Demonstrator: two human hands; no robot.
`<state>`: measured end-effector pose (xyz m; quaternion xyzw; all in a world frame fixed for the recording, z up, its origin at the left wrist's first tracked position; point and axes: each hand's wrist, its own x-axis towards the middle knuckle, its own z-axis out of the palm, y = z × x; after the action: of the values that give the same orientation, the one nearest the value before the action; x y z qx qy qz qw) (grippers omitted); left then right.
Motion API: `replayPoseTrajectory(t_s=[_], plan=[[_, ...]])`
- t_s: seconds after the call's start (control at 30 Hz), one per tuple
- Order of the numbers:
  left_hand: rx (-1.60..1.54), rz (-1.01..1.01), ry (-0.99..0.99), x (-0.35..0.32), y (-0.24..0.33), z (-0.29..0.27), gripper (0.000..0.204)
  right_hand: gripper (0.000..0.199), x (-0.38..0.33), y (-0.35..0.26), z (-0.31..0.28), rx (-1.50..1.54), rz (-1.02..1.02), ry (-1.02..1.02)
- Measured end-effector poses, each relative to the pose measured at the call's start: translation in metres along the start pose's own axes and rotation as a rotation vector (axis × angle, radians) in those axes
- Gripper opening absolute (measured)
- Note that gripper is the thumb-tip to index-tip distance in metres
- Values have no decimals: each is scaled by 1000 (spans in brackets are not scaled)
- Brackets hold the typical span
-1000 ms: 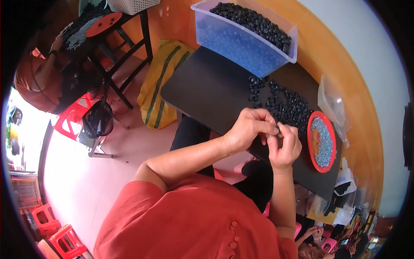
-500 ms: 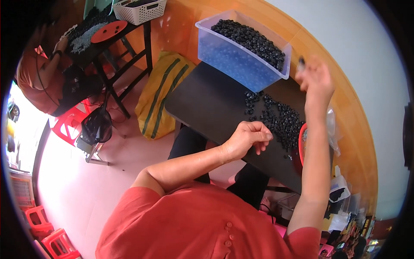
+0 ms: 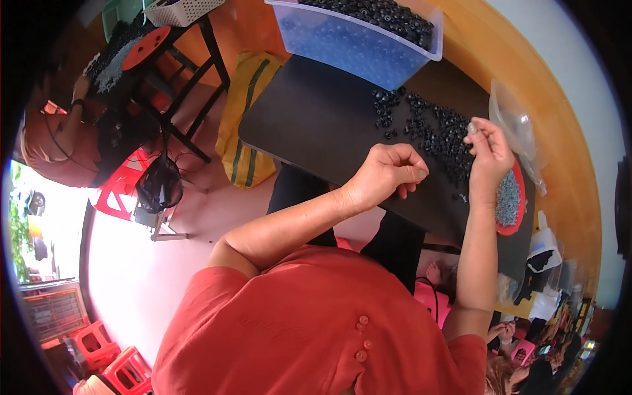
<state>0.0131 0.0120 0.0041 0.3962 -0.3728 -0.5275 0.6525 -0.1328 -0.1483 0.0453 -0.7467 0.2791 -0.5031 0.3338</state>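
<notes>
My left hand [image 3: 393,174] hovers over the near edge of the dark table [image 3: 309,118], fingers curled in and thumb pressed to the index finger. Whatever it holds, if anything, is hidden. Beyond it lies a loose pile of small black ring-like parts [image 3: 442,131]. My right hand [image 3: 490,153] is at the right side of that pile, thumb and fingers closed together; I cannot make out anything between them. Beside that wrist, a red dish [image 3: 519,197] holds many tiny grey-blue pieces [image 3: 506,201]. A translucent bin [image 3: 349,49] full of similar black parts stands at the table's far side.
A clear plastic bag [image 3: 517,125] lies by the wall at right. A yellow sack [image 3: 243,131] leans left of the table. Farther left, another person [image 3: 59,145] sits at a second table with a red dish [image 3: 146,47] and white basket [image 3: 181,12]. Red stools [image 3: 128,368] stand lower left.
My right hand has come back from beside the bin, down to the pile; the dark part seen at its fingertips no longer shows. My left hand keeps its curl. The whole view has shifted.
</notes>
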Motion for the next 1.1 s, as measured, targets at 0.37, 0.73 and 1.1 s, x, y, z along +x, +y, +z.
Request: replayPoseTrajectory(t_s=[0.37,0.73,1.1], plan=[[-16,-145,200,6,20,-2,8,9,-10,12,-19,-58,-77,86],[1324,334,319,92,22,-64,29,10,-15,2,-15,-151,-243,17],[1429,227,289,107,28,-76,28,10,-16,-2,-7,-150,-335,-41]])
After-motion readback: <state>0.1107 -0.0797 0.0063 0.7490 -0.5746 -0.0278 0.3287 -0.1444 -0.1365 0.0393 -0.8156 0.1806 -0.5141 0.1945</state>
